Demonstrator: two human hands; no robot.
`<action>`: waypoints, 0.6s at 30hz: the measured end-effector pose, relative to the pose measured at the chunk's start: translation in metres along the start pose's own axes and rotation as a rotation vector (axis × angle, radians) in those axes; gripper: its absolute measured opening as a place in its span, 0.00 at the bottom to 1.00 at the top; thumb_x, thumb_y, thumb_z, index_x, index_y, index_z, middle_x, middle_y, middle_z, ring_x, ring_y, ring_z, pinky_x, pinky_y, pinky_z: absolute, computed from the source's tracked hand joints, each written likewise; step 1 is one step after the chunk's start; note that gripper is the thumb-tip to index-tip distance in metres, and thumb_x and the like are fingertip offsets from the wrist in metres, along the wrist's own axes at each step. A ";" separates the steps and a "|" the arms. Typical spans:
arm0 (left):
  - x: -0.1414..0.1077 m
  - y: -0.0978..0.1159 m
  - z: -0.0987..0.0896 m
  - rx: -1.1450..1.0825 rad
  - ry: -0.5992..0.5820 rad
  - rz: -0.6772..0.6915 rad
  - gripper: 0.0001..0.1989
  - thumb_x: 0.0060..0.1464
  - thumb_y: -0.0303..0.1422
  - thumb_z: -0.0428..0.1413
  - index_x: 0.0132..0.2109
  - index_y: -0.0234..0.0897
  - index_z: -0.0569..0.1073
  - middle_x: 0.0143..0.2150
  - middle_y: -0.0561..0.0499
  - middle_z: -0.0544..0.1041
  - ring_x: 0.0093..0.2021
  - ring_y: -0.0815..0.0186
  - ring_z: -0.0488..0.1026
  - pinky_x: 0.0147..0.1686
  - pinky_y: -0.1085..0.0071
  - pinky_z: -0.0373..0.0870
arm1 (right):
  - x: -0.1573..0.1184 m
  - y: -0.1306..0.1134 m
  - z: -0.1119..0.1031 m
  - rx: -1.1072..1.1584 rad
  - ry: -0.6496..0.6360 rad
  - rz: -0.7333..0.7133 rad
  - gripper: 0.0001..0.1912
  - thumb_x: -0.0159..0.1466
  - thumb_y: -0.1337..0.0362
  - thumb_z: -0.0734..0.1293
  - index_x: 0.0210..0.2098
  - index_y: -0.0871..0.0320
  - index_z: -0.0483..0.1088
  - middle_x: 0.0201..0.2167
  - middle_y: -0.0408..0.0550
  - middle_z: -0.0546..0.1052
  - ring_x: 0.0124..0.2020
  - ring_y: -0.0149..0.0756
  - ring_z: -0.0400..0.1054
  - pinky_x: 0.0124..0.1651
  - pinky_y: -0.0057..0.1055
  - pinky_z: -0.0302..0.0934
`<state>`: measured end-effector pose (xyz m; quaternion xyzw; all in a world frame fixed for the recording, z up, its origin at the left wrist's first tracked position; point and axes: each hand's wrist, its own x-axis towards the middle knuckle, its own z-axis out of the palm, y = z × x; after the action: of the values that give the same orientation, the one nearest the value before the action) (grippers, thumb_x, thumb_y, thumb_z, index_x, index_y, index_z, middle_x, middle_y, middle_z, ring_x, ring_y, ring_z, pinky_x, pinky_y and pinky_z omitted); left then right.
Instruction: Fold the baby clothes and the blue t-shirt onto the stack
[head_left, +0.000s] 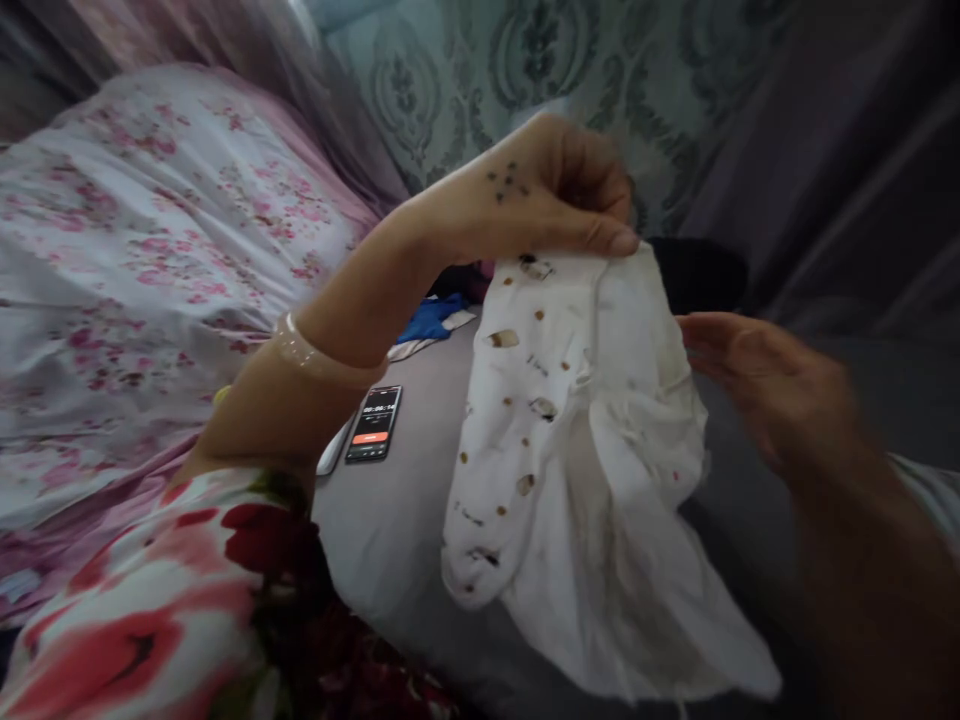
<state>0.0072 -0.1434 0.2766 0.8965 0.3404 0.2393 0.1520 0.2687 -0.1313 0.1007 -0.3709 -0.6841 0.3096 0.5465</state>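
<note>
A small white baby garment (517, 400) with brown and black prints hangs in front of me, its lower part loose and creased. My left hand (562, 190) pinches its top edge between thumb and fingers. A translucent bangle (322, 355) circles the left wrist. At the garment's right edge is my right hand (772, 390), slightly blurred, with its fingers stretched out. Its fingertips come right up to the cloth; whether they touch it I cannot tell.
A phone (373, 425) showing a timer lies on the grey bed surface (420, 500). Beyond it are blue cloth (431, 318) and other fabric. Floral bedding (150, 240) is heaped at left; a patterned wall (450, 90) and dark curtain (847, 150) stand behind.
</note>
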 end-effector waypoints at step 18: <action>-0.012 -0.023 0.042 -0.175 0.158 -0.315 0.11 0.51 0.36 0.62 0.32 0.31 0.72 0.23 0.55 0.68 0.26 0.71 0.69 0.22 0.79 0.61 | -0.019 -0.007 0.015 0.069 -0.581 0.209 0.19 0.56 0.59 0.70 0.46 0.53 0.68 0.42 0.47 0.76 0.43 0.41 0.72 0.45 0.38 0.69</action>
<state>0.0096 -0.1393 0.2276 0.7940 0.4653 0.3110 0.2375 0.2551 -0.1517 0.0929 -0.3164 -0.7590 0.4800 0.3055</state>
